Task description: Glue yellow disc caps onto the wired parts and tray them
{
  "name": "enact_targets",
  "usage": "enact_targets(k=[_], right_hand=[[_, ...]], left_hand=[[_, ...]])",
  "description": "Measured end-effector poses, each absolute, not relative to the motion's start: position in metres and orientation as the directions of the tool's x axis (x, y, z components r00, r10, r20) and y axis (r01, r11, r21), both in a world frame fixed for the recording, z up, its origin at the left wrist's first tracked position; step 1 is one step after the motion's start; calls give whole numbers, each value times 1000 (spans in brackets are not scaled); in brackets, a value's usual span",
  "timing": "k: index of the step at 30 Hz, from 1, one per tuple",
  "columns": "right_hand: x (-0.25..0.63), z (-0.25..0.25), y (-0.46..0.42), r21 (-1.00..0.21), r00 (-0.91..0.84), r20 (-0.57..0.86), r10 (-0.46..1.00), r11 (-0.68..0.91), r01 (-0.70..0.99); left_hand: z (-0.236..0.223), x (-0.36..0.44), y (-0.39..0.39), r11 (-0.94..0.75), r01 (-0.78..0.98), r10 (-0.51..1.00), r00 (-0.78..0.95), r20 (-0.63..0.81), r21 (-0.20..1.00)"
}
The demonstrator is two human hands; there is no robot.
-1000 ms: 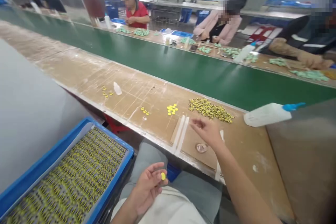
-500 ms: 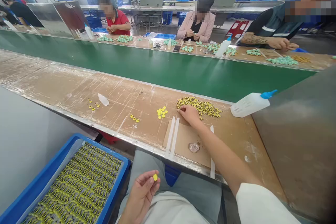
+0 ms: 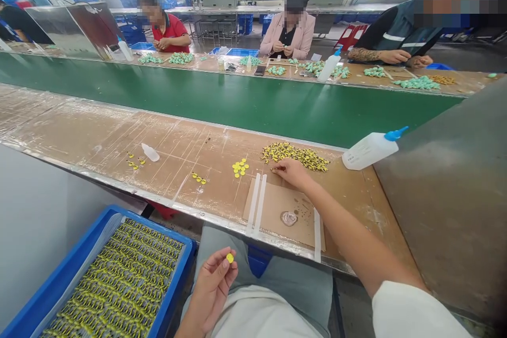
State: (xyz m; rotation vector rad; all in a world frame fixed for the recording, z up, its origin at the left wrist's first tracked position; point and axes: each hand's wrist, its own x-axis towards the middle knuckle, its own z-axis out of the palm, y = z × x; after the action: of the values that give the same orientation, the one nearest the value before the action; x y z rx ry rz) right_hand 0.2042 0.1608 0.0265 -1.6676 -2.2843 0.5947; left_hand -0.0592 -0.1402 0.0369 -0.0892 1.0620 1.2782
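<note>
Above my lap, my left hand [image 3: 214, 282] pinches a small round yellow disc [image 3: 229, 257] between thumb and fingertips. My right hand [image 3: 291, 171] reaches over the table, its fingertips pressed together at the near edge of a pile of small yellow-and-black pieces [image 3: 297, 156]. Whatever is in that pinch is too small to make out. Left of it lies a cluster of plain yellow discs [image 3: 240, 167]. A cardboard sheet [image 3: 273, 206] with white tape strips sits below the right hand, bearing a round blob of brownish-pink material [image 3: 289, 218].
A white bottle with a blue nozzle [image 3: 370, 150] leans by the metal panel [image 3: 447, 185]. Farther left are a small clear bottle [image 3: 150, 152] and yellow discs with dark parts [image 3: 198, 178]. A blue tray [image 3: 113, 211] holds rows of such pieces. Co-workers sit beyond the green belt [image 3: 222, 92].
My right hand has drawn back slightly from the pile, fingertips pinched. My left hand still holds the yellow disc. The whole view has shifted a little.
</note>
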Motion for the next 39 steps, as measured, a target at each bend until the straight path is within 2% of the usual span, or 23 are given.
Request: enact_targets(k=[7, 14, 24, 29, 36, 39], right_hand=[[231, 32, 148, -426, -317, 15, 948, 293, 856], [247, 30, 133, -586, -313, 121, 942, 322, 744], [269, 21, 102, -764, -81, 212, 974, 217, 608], [300, 28, 48, -729, -12, 261, 965, 205, 653], [301, 19, -18, -647, -128, 313, 941, 310, 697], [295, 8, -27, -634, -109, 361, 926, 329, 700]], left_hand=[[39, -58, -134, 341, -817, 709, -101, -698, 465], [40, -55, -133, 332, -838, 714, -78, -696, 434], [38, -53, -143, 340, -815, 751, -65, -657, 470], [40, -49, -140, 306, -795, 775, -110, -622, 523], [30, -39, -117, 259, -768, 827, -138, -545, 586], [26, -31, -102, 239, -756, 862, -123, -492, 609]])
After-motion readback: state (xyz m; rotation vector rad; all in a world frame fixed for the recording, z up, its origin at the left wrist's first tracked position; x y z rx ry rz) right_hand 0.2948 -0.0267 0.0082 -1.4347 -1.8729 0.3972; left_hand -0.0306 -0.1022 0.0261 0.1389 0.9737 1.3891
